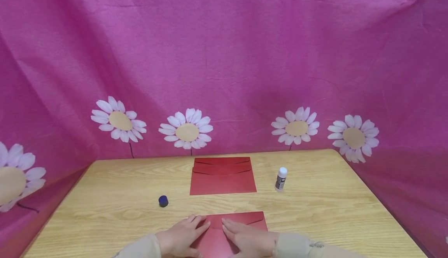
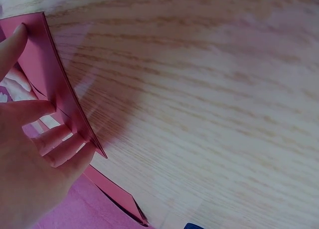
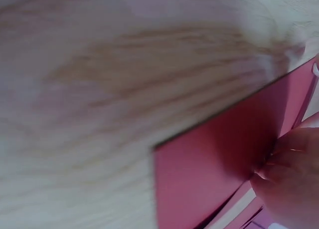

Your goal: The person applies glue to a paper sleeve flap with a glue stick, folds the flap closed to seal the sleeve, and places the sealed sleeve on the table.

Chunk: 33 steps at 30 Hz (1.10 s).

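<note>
Close to the near edge of the table lies a red envelope (image 1: 215, 240), its flap side up. Across its left part rests my left hand (image 1: 182, 236), with the fingers spread; in the left wrist view the fingertips touch the envelope (image 2: 47, 59) near its edge. My right hand (image 1: 246, 237) lies flat on the right part, straight fingers pressing at the flap and pointing toward the left hand. The right wrist view shows a corner of the envelope (image 3: 199, 164) sticking out past this hand. Both palms hide part of the paper.
Two more red envelopes (image 1: 224, 183) overlap farther back on the wooden table (image 1: 315, 207). To their right stands a glue stick (image 1: 281, 178) with a white top. A small dark blue cap (image 1: 163, 201) sits left of centre. Pink cloth (image 1: 224, 56) with daisies hangs behind the table.
</note>
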{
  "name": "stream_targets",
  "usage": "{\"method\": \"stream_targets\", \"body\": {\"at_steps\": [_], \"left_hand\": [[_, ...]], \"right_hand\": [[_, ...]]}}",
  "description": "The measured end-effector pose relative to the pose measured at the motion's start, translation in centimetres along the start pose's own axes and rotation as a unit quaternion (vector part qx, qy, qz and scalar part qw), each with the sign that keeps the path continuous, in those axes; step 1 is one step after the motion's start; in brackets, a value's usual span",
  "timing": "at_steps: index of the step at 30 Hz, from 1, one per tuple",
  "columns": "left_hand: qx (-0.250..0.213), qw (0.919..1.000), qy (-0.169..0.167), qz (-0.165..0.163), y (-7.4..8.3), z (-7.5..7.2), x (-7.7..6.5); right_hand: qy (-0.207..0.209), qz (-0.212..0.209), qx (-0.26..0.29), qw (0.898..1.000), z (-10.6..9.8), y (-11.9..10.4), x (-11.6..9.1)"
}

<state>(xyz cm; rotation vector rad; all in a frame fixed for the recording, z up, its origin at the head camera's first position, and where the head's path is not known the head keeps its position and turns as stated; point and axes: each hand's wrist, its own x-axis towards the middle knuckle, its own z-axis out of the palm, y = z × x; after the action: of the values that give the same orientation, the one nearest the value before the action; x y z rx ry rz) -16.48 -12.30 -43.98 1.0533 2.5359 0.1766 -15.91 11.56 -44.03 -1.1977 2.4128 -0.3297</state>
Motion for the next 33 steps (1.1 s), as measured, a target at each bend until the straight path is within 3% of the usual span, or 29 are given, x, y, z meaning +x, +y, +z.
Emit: {"method": "stream_targets", "body": {"at_steps": [8, 17, 23, 33], "left_hand": [[-0.01, 0.9999, -0.001, -0.004, 0.2, -0.1, -0.2], [0.006, 0.9999, -0.001, -0.008, 0.2, -0.1, 0.0], [0.002, 0.9999, -0.008, -0.015, 0.1, -0.1, 0.1], [0.015, 0.9999, 0.001, 0.003, 0.0, 0.2, 0.0]], "right_hand": [[-0.034, 0.035, 0.019, 0.999, -0.5, -1.2, 1.8], [-0.037, 0.041, 0.023, 0.998, -0.3, -0.9, 2.1], [-0.03, 0.025, 0.03, 0.999, -0.3, -0.2, 1.6], [-0.009, 0.017, 0.047, 0.999, -0.1, 1.2, -0.6]]}}
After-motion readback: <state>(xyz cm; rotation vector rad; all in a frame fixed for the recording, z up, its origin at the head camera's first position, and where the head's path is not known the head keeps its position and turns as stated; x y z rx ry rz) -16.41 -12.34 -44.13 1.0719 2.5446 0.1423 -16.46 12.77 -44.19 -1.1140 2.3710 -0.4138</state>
